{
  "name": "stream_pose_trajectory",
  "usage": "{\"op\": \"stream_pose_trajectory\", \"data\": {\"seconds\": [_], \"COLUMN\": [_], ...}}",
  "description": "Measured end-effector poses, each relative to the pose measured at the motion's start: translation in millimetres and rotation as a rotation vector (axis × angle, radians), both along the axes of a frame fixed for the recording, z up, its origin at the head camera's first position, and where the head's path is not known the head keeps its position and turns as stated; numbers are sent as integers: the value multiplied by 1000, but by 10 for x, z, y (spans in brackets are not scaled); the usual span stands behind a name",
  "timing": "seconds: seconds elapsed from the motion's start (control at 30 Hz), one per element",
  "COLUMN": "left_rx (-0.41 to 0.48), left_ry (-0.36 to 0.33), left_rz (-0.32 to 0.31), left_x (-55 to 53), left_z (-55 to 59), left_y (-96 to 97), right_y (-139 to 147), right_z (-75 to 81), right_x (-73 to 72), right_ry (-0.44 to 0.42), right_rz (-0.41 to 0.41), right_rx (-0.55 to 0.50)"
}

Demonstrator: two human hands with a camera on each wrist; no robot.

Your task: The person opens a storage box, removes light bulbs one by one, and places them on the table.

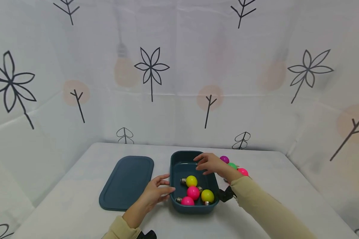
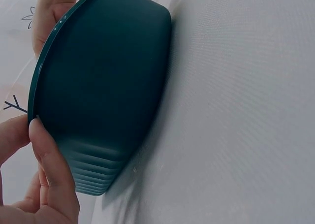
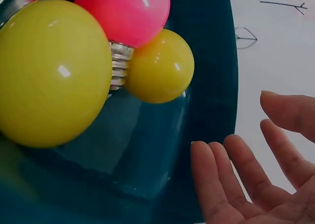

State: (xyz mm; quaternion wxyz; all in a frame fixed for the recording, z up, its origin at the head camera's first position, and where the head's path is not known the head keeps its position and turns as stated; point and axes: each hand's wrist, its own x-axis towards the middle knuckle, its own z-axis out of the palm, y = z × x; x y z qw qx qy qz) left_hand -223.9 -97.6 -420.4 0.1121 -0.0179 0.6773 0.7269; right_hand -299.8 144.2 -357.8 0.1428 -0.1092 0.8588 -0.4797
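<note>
A dark teal box (image 1: 194, 209) holds several light bulbs with metal screw bases. Among them are a yellow bulb (image 1: 191, 181), a pink bulb (image 1: 193, 193), a second yellow bulb (image 1: 207, 196) and another pink bulb (image 1: 187, 201). At the box's left side my left hand (image 1: 157, 191) pinches the rim (image 2: 33, 93) between thumb and finger. Over the far right part of the box hovers my right hand (image 1: 210, 163), fingers spread and slightly bent, holding nothing. The right wrist view shows that hand's fingers (image 3: 246, 172) apart from the bulbs.
A flat dark teal lid (image 1: 127, 182) lies left of the box. Right of the box, partly behind my right forearm, lie a purple bulb (image 1: 224, 159), a green bulb (image 1: 232, 165) and a pink bulb (image 1: 243, 171). A patterned white curtain (image 1: 179, 116) stands behind the white table (image 1: 77, 199).
</note>
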Motion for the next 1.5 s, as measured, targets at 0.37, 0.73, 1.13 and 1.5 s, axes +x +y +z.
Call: {"op": "stream_pose_trajectory", "data": {"seconds": [0.37, 0.73, 1.13, 1.5], "left_rx": [0, 2, -9, -2], "left_ry": [-1, -5, -16, 0], "left_rz": [-1, -2, 6, -5], "left_x": [7, 9, -3, 5], "left_z": [9, 14, 4, -6], "left_y": [0, -8, 2, -3], "right_y": [-143, -224, -238, -173], "right_z": [-70, -144, -158, -31], "right_x": [-53, -39, -31, 11], "right_ry": [-83, -207, -220, -119], "right_rz": [118, 211, 243, 220], "right_rx": [27, 110, 85, 29]}}
